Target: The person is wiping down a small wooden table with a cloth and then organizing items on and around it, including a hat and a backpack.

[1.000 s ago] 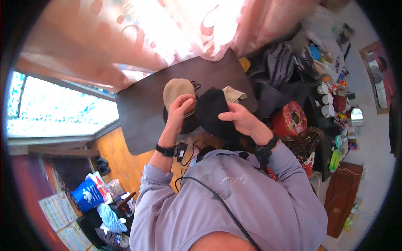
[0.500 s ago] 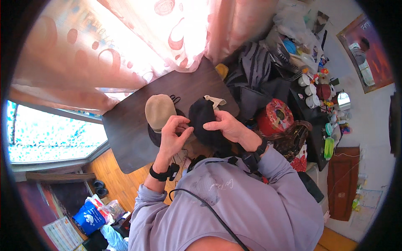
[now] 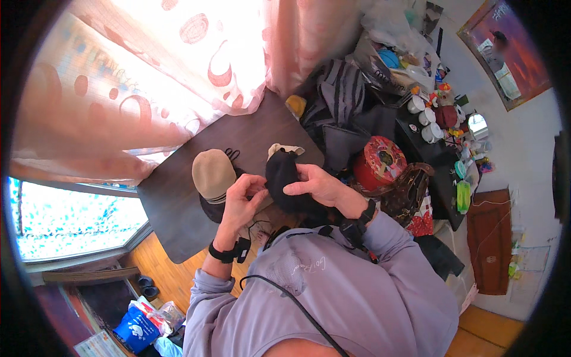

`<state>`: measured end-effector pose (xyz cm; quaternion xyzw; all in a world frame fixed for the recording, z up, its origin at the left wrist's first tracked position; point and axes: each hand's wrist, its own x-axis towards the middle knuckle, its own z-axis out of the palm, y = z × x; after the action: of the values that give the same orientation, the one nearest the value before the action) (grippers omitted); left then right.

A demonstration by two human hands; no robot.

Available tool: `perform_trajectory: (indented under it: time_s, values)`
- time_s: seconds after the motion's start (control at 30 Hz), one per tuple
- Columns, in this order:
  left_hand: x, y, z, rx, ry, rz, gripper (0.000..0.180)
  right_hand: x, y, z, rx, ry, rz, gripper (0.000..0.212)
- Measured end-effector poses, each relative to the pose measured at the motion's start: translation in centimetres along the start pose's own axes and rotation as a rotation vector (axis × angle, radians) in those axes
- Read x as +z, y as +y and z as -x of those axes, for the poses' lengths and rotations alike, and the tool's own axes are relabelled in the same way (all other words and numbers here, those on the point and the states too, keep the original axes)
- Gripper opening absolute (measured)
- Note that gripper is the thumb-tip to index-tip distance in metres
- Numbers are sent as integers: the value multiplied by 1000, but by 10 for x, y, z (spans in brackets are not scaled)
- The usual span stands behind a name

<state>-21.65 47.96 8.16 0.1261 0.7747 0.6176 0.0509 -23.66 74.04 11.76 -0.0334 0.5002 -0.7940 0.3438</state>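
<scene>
A soft black cloth piece (image 3: 282,184), perhaps a knit cap, is held up over the near side of the dark table. My right hand (image 3: 321,189) grips its right side, thumb lying on top. At its left edge, my left hand (image 3: 244,199) has thumb and fingers pinched together on the cloth. Just left of that hand sits a beige cap (image 3: 214,174) with dark stripes and a dark lower part. Black scissor-like loops (image 3: 232,154) show behind the cap. A crumpled beige cloth (image 3: 285,149) lies beyond the black piece.
The dark wooden table (image 3: 166,205) ends near a window and a pink curtain (image 3: 208,71). To the right are a red round box (image 3: 379,163), a brown patterned bag (image 3: 410,193) and a cluttered black shelf (image 3: 437,178). A cable crosses my front.
The view has shifted slightly, so the table sits a little further left. The black cloth looks narrower and more bunched between my hands. Both hands keep their hold.
</scene>
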Motion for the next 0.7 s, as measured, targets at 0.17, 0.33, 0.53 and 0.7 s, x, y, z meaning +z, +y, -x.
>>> perform_trajectory:
  time_s: [0.17, 0.33, 0.53, 0.7]
  values:
    - [7, 3, -8, 74, -41, -38, 22, -8, -1, 8, 17, -8, 11, 46]
    - [17, 7, -14, 155, -37, -92, 26, -14, -2, 13, 13, -24, -32, 45]
    - [23, 7, -17, 286, 34, -149, 26, -14, -2, 15, 25, -25, -78, 48]
    - [21, -3, -20, 302, 120, -116, 24, -12, -4, 14, 33, 10, -256, 46]
